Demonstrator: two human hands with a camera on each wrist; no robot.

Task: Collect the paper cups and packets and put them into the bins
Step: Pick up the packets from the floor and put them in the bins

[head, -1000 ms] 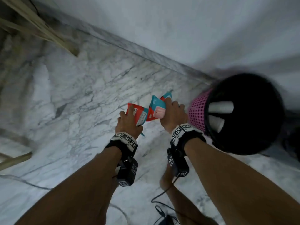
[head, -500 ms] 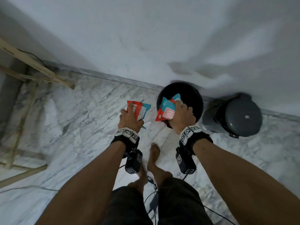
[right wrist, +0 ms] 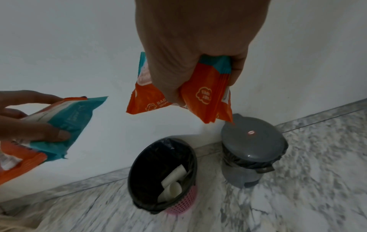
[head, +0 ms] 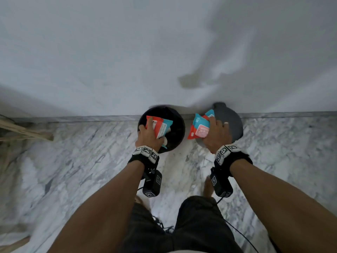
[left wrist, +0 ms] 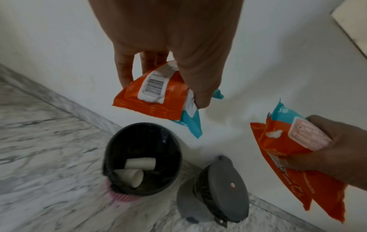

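My left hand pinches an orange-and-teal packet above the open pink basket bin with a black liner. Paper cups lie inside that bin. My right hand grips other orange-and-teal packets, at least two, with a pink flap, over the grey bin, whose lid is closed. Both bins stand on the floor against the white wall.
The marble floor runs left and right of the bins along a grey skirting. Wooden slats lie at the far left. My bare feet and trailing cables are below the hands.
I have stepped closer and now look straight down on the bins. The left hand moved over the open black-lined bin; the right hand shifted right from that bin to over the grey lidded bin.
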